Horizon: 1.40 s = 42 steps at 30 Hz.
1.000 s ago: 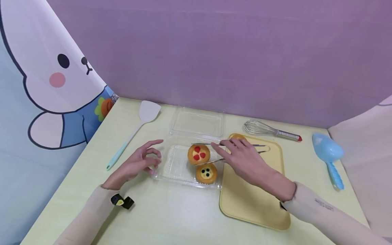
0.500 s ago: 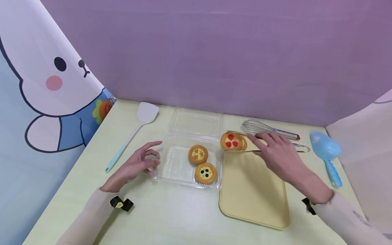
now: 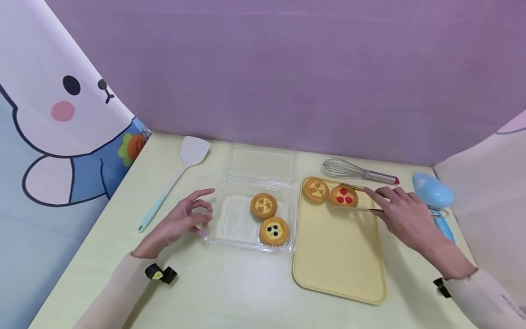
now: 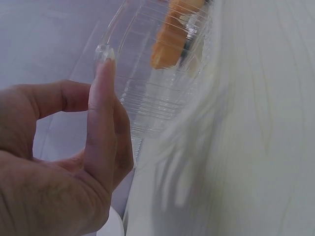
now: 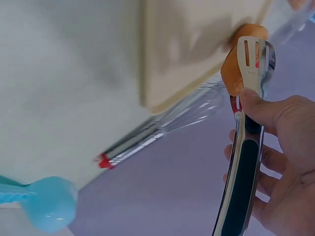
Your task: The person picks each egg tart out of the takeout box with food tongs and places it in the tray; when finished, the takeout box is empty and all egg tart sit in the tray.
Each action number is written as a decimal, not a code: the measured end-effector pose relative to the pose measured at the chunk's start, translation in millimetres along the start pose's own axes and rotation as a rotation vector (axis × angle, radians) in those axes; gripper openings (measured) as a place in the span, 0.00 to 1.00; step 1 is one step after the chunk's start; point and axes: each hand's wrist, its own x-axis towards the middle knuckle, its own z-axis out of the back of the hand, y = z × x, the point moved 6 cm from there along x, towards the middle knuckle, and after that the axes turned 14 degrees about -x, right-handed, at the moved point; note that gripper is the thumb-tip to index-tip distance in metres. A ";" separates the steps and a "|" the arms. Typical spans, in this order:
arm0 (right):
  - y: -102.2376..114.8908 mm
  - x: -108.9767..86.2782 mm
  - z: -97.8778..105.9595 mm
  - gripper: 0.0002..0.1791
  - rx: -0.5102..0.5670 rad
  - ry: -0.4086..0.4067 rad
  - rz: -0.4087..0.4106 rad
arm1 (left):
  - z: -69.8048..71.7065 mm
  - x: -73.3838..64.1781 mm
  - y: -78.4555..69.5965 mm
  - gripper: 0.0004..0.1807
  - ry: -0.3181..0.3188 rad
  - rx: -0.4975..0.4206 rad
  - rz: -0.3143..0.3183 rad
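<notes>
In the head view, my right hand (image 3: pixel 402 217) grips metal serving tongs (image 5: pixel 251 128) with dark handles. Between their ends sits an egg tart (image 3: pixel 344 196) with red topping, over the top right of the yellow tray (image 3: pixel 341 260). A second tart (image 3: pixel 316 189) with a wedge pattern lies on the tray just left of it. My left hand (image 3: pixel 181 221) has its fingers loosely bent and spread, fingertips right at the left rim of the clear plastic container (image 3: pixel 234 219). Inside that container lie a wedge-patterned tart (image 3: pixel 264 205) and one with dark berries (image 3: pixel 274 231).
The container's clear lid (image 3: pixel 260 165) stands open behind it. A white spatula (image 3: pixel 172 183) with a mint handle lies at the left. Behind the tray is a wire whisk (image 3: pixel 357 171); a blue scoop (image 3: pixel 432 189) lies at the far right, partly behind the tongs.
My right hand has carried the red-topped tart in the tongs rightward, from over the container to the tray's far right side. The left hand has stayed beside the container.
</notes>
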 end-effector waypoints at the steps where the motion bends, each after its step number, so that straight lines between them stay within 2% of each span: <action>1: -1.3 -2.7 -2.3 0.27 0.002 0.002 -0.003 | 0.0 -0.1 0.2 0.40 0.000 0.000 0.001; 2: -2.6 -5.4 -4.5 0.26 0.004 0.004 -0.006 | 0.0 -0.1 0.6 0.40 -0.001 0.001 0.002; 5: -6.9 -13.0 -11.0 0.40 0.013 0.009 -0.024 | -0.5 0.3 1.5 0.40 -0.001 0.001 0.005; 6: -8.4 -15.1 -13.0 0.40 0.016 0.013 -0.029 | -0.8 0.6 1.6 0.40 0.000 0.002 0.005; 9: -12.9 -20.1 -18.0 0.27 0.026 0.031 -0.039 | -1.6 1.2 1.3 0.40 0.001 0.003 0.005; 10: -14.4 -21.1 -19.4 0.27 0.028 0.036 -0.041 | -1.7 1.4 1.2 0.40 0.001 0.003 0.005; 12: -16.9 -22.3 -21.6 0.34 0.033 0.046 -0.046 | -1.9 1.5 0.9 0.40 0.001 0.005 0.006; 14: -19.2 -22.7 -23.6 0.35 0.035 0.049 -0.052 | -1.9 1.6 0.8 0.40 -0.001 0.006 0.007; 27: -28.5 -28.7 -33.0 0.36 0.042 0.086 -0.089 | -2.0 2.6 4.2 0.40 0.003 -0.005 0.000; 42: -24.4 -30.6 -35.0 0.37 0.043 0.092 -0.103 | 0.4 -0.6 1.3 0.40 0.004 -0.001 -0.006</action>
